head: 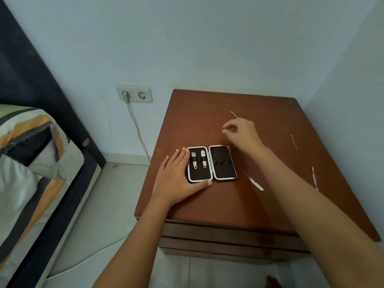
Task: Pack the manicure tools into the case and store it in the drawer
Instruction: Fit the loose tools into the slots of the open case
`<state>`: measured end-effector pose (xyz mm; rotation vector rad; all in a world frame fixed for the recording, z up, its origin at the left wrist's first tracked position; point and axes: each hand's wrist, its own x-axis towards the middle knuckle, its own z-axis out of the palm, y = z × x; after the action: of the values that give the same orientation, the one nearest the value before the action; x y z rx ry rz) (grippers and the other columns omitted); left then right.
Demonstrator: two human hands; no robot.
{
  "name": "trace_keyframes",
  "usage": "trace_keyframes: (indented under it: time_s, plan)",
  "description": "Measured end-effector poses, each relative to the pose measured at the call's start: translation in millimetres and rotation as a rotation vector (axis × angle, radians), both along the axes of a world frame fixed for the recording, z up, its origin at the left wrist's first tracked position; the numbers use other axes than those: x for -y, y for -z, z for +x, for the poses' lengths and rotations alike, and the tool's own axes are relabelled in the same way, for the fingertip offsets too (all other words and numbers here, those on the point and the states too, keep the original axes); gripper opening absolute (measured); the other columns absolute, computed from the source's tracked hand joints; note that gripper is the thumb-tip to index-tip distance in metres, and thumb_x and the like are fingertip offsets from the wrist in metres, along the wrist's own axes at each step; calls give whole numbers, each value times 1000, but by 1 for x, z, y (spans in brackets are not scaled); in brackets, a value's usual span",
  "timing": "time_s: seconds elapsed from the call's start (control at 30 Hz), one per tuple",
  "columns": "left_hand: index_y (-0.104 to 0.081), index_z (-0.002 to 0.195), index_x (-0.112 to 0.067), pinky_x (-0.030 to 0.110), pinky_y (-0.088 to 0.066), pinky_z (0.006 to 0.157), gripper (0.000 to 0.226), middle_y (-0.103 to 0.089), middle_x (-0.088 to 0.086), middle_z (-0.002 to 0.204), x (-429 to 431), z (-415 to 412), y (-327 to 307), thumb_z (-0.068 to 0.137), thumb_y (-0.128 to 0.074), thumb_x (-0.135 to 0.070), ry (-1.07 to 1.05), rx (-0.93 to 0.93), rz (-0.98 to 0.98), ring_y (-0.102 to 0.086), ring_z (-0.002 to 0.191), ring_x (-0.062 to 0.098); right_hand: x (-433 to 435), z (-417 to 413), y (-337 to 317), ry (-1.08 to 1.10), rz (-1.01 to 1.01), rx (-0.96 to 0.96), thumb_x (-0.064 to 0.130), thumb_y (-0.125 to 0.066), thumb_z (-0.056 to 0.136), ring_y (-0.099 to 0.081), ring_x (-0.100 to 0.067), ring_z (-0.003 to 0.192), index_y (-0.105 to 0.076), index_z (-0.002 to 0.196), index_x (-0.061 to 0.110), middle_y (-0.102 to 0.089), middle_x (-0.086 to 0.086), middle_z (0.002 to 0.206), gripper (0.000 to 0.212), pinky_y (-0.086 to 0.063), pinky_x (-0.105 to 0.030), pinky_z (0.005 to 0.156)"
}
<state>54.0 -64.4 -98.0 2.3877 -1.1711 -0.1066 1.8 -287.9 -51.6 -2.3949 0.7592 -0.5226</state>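
Flat and open, the left hand [176, 179] presses against the left edge of the manicure case [211, 163], thumb along its near edge, gripping nothing. That case lies open like a book on the brown wooden nightstand [207, 204], its hinge and long axis running near to far. Its left half holds two nail clippers [199, 161] in elastic loops, lying near to far; the right half's loops look empty. Right of the case, a slim metal tool [255, 182] lies diagonally, another [314, 178] near the right edge. Beyond the case, the right hand [242, 132] hovers, fingers loosely curled, holding nothing visible. Past it lies a thin pick [234, 114], and a stick [293, 142] to its right. Pale blue walls, a double wall socket [134, 93] and a bed [31, 163] at left.
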Motion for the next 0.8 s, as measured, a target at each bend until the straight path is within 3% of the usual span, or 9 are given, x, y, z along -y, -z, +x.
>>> trace_keyframes:
  time_s: [0.17,0.4,0.53,0.63,0.73,0.8]
  plan:
    - [-17,148,-25,27,1,115,109,-16,-11,157,2,1,3,62,-46,-84,-25,5,-28,-7,144,3,61,1,15,281,15,-19,12,-64,82,-61,-31,94,-69,91,5,-66,-21,101,12,-43,-27,80]
    - [-20,147,-25,26,-1,115,106,-18,-12,156,2,2,5,60,-42,-81,-19,17,-45,-9,143,3,68,11,19,361,67,-11,18,-67,82,-60,-30,101,-70,86,4,-67,-18,104,15,-46,-32,82]
    - [-20,147,-25,27,-2,115,107,-19,-11,156,1,2,3,60,-44,-82,-20,8,-45,-10,143,3,61,15,15,362,112,-197,20,-62,86,-62,-37,99,-70,96,-2,-67,-23,106,26,-50,-36,81]
    - [-20,147,-25,28,-2,115,107,-20,-11,156,1,1,1,60,-46,-83,-24,-1,-40,-11,143,3,42,7,11,266,111,-296,28,-59,87,-61,-35,87,-69,89,-4,-66,-21,89,34,-45,-34,70]
    - [-21,147,-24,29,-4,116,107,-20,-10,156,2,-1,-2,62,-49,-82,-37,-9,-33,-12,143,4,5,-9,6,165,131,-207,26,-57,87,-51,-28,65,-63,63,0,-55,-14,65,37,-36,-31,60]
    - [-22,147,-23,30,-5,116,108,-21,-9,156,2,-2,-2,61,-49,-83,-47,-5,-26,-13,143,5,-27,-20,1,94,135,-143,20,-56,86,-46,-25,61,-62,63,-7,-52,-14,62,36,-36,-31,59]
